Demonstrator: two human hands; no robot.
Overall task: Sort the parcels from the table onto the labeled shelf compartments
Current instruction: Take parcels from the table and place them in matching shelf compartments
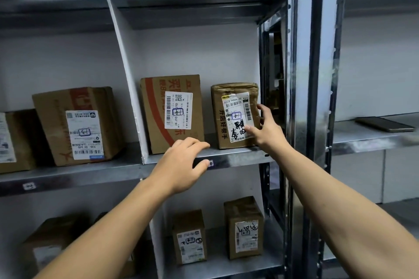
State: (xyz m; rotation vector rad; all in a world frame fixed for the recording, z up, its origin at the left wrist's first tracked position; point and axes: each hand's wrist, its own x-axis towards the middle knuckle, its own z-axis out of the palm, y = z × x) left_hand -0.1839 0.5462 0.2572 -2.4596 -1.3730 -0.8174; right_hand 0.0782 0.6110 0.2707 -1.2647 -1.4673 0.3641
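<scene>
On the shelf (238,158), parcel (221,124) stands upright, label (238,116) outward, gripped by right hand (268,131); left hand (181,164) loose, empty

Grey steel racking (301,75) stands against a white wall (374,70)
</scene>
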